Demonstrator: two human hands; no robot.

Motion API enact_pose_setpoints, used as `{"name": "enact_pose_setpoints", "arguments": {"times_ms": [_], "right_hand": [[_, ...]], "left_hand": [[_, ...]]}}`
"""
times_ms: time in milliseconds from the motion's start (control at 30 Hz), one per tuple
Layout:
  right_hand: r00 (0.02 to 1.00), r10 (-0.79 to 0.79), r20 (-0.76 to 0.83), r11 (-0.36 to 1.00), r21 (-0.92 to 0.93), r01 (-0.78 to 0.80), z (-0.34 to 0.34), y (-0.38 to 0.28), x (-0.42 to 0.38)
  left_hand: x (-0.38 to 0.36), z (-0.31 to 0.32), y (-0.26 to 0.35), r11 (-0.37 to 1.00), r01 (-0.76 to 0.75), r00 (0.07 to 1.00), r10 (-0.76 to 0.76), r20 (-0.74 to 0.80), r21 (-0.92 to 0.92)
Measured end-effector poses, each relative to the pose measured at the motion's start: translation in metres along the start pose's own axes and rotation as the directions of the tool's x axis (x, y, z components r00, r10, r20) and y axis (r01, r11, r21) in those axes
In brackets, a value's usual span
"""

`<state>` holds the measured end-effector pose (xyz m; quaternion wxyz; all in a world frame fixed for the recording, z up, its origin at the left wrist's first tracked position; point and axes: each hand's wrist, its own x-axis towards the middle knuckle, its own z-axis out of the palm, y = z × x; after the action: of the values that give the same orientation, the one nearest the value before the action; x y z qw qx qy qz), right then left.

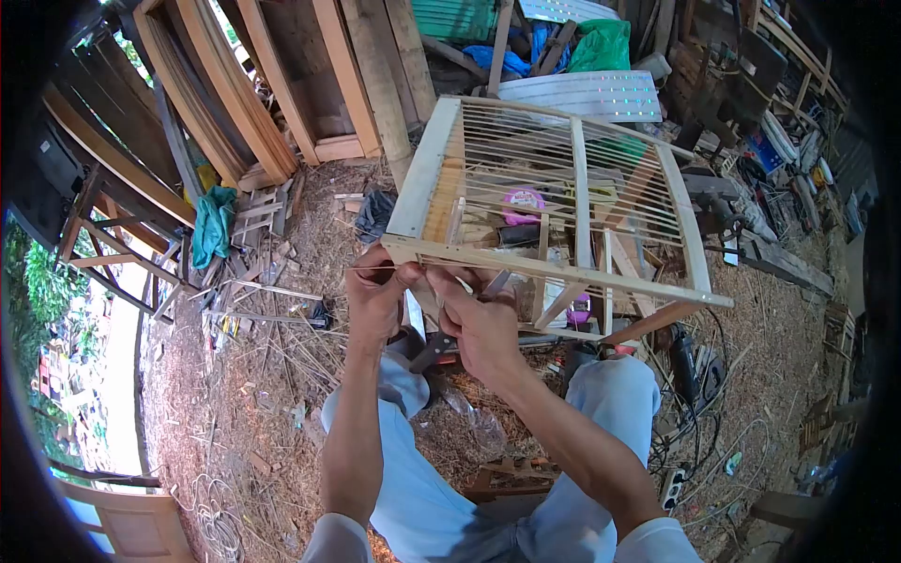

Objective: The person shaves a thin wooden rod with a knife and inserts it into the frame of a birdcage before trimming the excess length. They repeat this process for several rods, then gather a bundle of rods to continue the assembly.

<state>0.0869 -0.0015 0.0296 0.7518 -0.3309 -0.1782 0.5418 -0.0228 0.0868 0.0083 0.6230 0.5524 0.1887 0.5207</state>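
A slatted wooden frame with many thin rods stands tilted in front of me. At its lower left corner, my left hand has its fingers closed on a thin stick that sticks out to the left. Beside it, just under the front rail, my right hand is closed round a small blade-like tool, whose tip shows above the fingers. The fingertips of both hands nearly meet at the rail. A dark-handled tool lies below my right hand.
Behind the frame lean wooden door frames. A pink roll shows through the rods. A teal cloth hangs at the left. Cables and a power strip lie at the right, wood scraps on the ground.
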Motion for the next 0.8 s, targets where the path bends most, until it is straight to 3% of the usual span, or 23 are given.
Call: {"name": "enact_pose_setpoints", "arguments": {"times_ms": [100,200,267,400,467,800], "right_hand": [[0.999,0.024,-0.026,0.998,0.054,-0.022,0.003,0.002,-0.004],[0.994,-0.071,-0.079,0.996,-0.057,0.067,0.004,0.006,-0.003],[0.987,-0.119,-0.111,0.968,-0.233,0.09,-0.002,0.009,-0.001],[0.985,-0.079,-0.152,0.997,-0.028,0.075,0.001,0.008,0.0],[0.995,-0.087,-0.043,0.996,0.0,0.087,0.0,0.004,0.001],[0.993,-0.09,-0.076,0.992,-0.095,0.082,-0.005,0.002,0.009]], "left_hand": [[0.001,-0.003,0.002,1.0,-0.009,1.0,0.009,-0.011,-0.001],[0.0,-0.003,0.001,1.0,0.028,1.0,-0.028,-0.01,-0.004],[0.0,0.001,0.002,0.999,0.036,0.999,-0.035,0.017,-0.041],[0.002,0.003,-0.002,0.999,0.002,1.0,-0.001,0.022,-0.041],[0.002,0.002,-0.006,0.999,-0.021,1.0,0.021,0.019,-0.026],[0.008,0.015,-0.001,1.0,0.006,0.999,-0.005,0.042,-0.016]]}}
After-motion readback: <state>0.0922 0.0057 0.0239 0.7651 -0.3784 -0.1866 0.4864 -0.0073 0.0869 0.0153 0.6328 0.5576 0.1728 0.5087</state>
